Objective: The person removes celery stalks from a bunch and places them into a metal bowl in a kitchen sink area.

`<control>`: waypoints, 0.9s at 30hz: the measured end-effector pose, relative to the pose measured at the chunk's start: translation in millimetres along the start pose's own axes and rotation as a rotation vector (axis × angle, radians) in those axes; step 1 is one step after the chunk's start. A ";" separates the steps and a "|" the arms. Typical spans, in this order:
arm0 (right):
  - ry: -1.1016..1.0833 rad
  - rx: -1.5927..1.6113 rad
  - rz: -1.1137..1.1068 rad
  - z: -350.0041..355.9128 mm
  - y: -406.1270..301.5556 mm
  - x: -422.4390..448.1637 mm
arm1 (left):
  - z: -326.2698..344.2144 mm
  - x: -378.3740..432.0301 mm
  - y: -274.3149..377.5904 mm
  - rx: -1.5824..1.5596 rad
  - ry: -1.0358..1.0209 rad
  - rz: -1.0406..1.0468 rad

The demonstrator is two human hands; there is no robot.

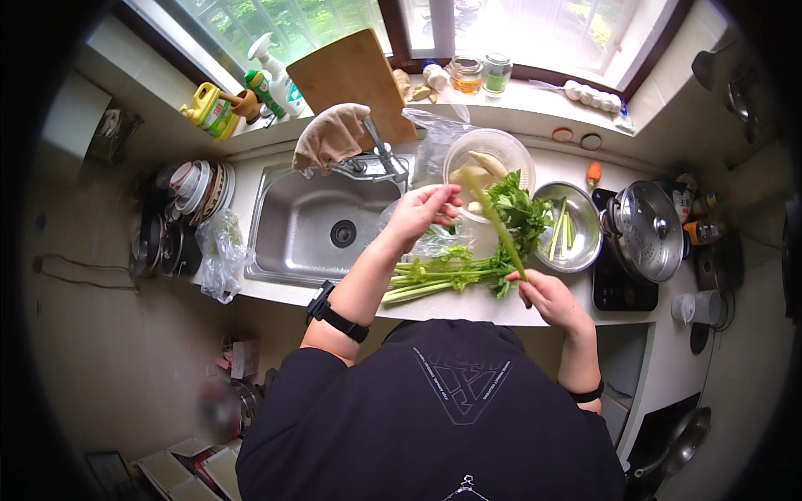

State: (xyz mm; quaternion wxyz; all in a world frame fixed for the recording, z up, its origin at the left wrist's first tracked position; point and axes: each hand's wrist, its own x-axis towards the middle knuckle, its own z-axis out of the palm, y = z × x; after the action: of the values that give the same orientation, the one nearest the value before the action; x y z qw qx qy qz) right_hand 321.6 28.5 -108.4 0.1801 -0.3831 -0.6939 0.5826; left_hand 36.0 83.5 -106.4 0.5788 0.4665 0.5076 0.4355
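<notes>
A single green celery stalk [498, 228], stripped of leaves, slants up from my right hand [550, 299], which pinches its lower end near the counter's front edge. My left hand [425, 216] hovers left of the stalk's upper end, fingers loosely bent and apart, with nothing visible in them. Below lies a bunch of celery stalks [416, 278] on the counter, and leafy celery tops [517, 213] are heaped behind the held stalk. Cut celery pieces [564, 235] rest in a steel bowl [586, 260] to the right.
A steel sink [294, 232] with a cloth-draped faucet is at left, beside stacked dishes [200, 188]. A plastic colander [460, 144] holds pale root pieces. Rightward stand a lidded pot [651, 232] on a black cooktop [620, 294] and a carrot [593, 172]. A cutting board [351, 81] leans by the window.
</notes>
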 end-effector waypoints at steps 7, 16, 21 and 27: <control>-0.286 0.210 0.130 2.3 -3.5 1.1 | -4.7 -27.0 37.5 -0.241 -0.050 0.120; 0.082 -0.161 -0.040 6.7 -2.4 10.3 | -19.7 -30.6 34.1 1.012 0.297 0.653; 0.345 -0.305 -0.255 13.0 -21.0 10.1 | -12.9 -36.5 32.7 0.872 0.008 0.457; 0.312 -0.563 -0.320 4.8 -33.5 17.1 | -26.5 -30.6 25.9 0.565 -0.142 0.020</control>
State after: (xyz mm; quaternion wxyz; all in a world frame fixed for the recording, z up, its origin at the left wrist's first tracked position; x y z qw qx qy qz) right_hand 296.5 37.0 -81.2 0.2602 -0.3884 -0.8426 0.2675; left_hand 5.6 61.0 -76.7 0.4557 0.6434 0.5624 0.2491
